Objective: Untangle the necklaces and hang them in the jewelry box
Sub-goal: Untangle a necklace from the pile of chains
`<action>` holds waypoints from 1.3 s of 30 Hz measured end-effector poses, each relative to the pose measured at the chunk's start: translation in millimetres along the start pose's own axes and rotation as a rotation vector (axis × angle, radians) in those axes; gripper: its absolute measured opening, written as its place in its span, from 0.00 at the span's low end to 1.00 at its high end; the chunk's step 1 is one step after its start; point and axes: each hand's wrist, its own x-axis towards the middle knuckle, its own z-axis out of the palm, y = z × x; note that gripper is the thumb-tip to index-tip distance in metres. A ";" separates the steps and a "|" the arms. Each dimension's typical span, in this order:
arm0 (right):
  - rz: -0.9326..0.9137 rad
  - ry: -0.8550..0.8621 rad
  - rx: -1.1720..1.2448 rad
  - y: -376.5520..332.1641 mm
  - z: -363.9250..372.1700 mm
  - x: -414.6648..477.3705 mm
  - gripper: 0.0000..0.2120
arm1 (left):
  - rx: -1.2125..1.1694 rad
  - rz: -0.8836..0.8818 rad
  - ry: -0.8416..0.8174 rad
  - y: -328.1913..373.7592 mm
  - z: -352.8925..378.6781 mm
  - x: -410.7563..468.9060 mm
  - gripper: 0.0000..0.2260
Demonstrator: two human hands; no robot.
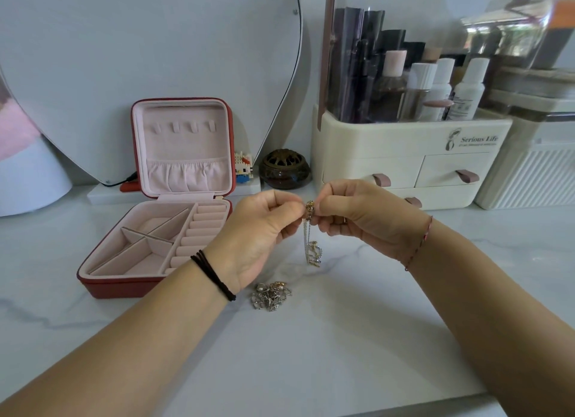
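fingertips [294, 208] hide the top of the necklace [313, 252].

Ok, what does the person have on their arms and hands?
Both forearms are bare, with no sleeves in view. The left hand has black elastic hair ties stacked around its wrist. The right hand has a thin red string bracelet around its wrist. There are no gloves and no watch on either one.

Head-worn view, forward and down, close over the table [311, 354].
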 end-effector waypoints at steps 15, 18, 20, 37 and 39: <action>-0.022 0.001 0.122 2.0 -0.9 2.4 0.09 | 0.103 -0.046 0.010 -3.9 -1.7 1.5 0.09; -0.029 0.018 0.219 0.6 -4.1 2.3 0.10 | 0.222 -0.031 0.011 -7.3 -5.0 3.5 0.09; -0.013 0.041 0.312 0.3 -8.6 2.3 0.09 | 0.241 -0.025 -0.001 -7.3 -5.8 3.6 0.10; 0.081 0.118 0.771 1.1 -23.4 6.3 0.08 | -0.248 -0.159 -0.111 8.2 -12.6 4.6 0.13; 0.076 0.130 0.784 -0.3 -24.8 5.3 0.09 | -0.302 -0.167 -0.085 9.8 -14.0 5.4 0.12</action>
